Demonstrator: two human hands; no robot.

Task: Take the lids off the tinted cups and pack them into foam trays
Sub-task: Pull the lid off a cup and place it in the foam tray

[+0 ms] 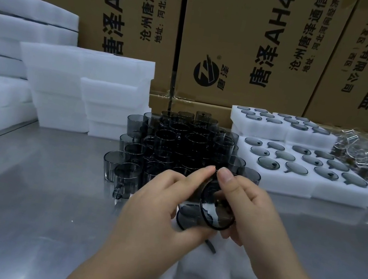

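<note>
— Where's the cup?

— Mid-frame, lying sideways above the table. The left hand wraps its body, and the right hand pinches the lid at the end nearer it. The axis runs left to right.

— Trays?

— A foam tray lies just beneath, its visible pockets empty. The trays at right hold cups.

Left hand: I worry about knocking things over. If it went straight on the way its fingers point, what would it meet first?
Probably the cluster of tinted cups, at its near right edge, just beyond the left hand and the cup it grips. Depth is unclear; the filled foam tray lies farther along.
</note>
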